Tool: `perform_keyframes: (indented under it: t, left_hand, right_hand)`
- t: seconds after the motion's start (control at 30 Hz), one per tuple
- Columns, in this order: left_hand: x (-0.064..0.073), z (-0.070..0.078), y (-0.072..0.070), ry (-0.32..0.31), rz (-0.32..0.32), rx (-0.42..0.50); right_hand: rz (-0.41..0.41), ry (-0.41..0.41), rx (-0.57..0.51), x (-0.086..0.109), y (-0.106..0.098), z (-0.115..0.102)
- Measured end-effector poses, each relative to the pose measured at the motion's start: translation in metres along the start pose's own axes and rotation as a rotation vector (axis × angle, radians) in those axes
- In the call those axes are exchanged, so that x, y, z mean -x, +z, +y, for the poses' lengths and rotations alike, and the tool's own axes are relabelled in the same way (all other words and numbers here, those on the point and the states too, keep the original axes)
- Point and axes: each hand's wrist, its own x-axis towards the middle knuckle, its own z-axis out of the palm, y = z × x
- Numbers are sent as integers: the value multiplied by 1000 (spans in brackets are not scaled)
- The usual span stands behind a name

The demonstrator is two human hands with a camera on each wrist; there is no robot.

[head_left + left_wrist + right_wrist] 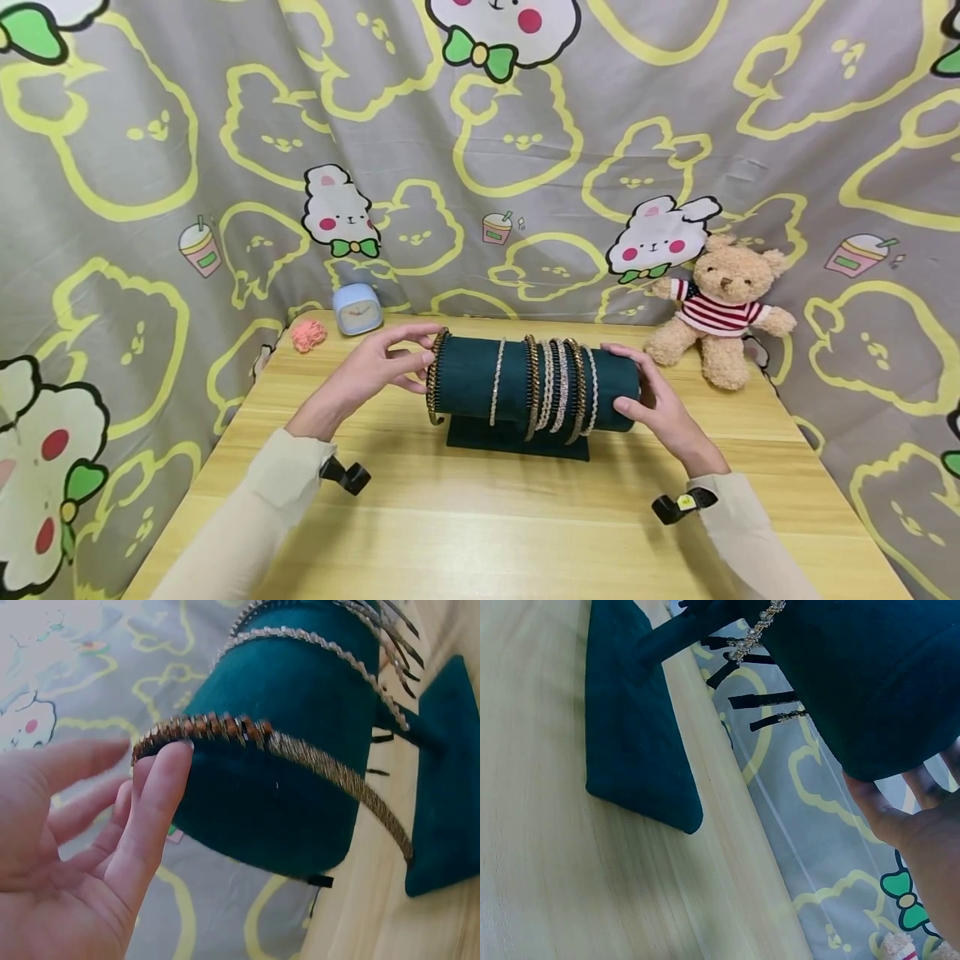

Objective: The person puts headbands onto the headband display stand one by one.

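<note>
A dark green velvet headband stand (472, 367) with a flat base (517, 442) stands on the table. My left hand (386, 358) is at the stand's left end, where thumb and fingers pinch a brown beaded headband (330, 772) that sits round the roll. My right hand (656, 404) grips the right end, thumb in front and fingers over the end face. Between the hands, the roll carries a thin pearly headband (497, 383), another brown one (532, 387) and several more sparkly bands (562, 387) close together toward the right.
On the wooden table (480, 533), a pink scrunchie-like puff (308, 335) and a blue clock (357, 309) lie at the back left. A teddy bear (723, 312) in a striped shirt sits at the back right. A patterned grey curtain (420, 150) hangs behind the table.
</note>
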Motion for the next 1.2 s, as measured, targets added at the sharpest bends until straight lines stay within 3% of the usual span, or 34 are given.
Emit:
perform_keyframes:
  t: [0.1,0.27,0.4,0.67,1.2]
  left_hand:
    - [3,-5,-3,41,-3,-78]
    - [5,-15,-6,164,-26,-255]
    - [3,-19,-4,213,-35,-284]
    - [-5,-19,5,236,-29,-316]
    - [-21,-18,28,208,-25,-320]
  right_hand:
    - [0,0,-5,0,0,3]
    - [0,-5,-10,0,-1,4]
    - [-1,-7,-6,0,-1,3]
    - [-3,-13,-15,0,0,3]
    - [-5,-8,-20,-1,-1,3]
